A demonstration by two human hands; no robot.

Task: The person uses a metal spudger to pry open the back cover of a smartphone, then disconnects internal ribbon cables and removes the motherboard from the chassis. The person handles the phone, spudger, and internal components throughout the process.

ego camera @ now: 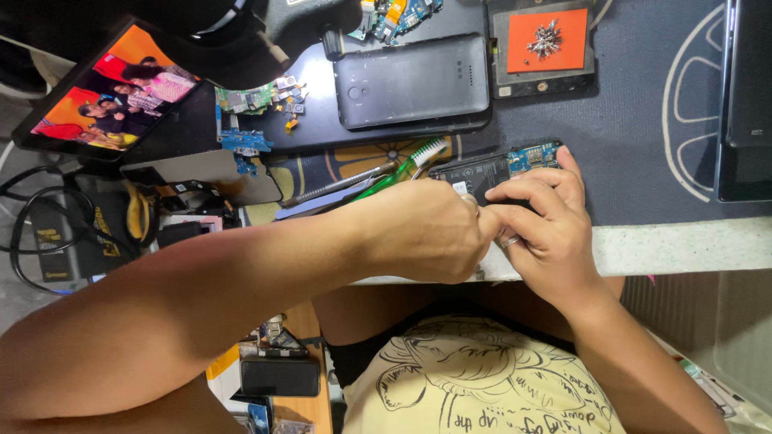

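Near the counter's front edge the opened phone lies lengthwise along it, right hand fingers pressed closed on it, left hand pinched closed beside it.

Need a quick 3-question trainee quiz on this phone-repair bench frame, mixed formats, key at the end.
1. True or false: both hands, the left hand and the right hand, are on the opened phone at the mat's near edge.
2. What lies on the orange pad at the top? A) small screws B) a battery C) a brush
3. Fill in: the brush beside the opened phone has a ____ handle.

Key: 1 true; 2 A, a pile of screws; 3 green.
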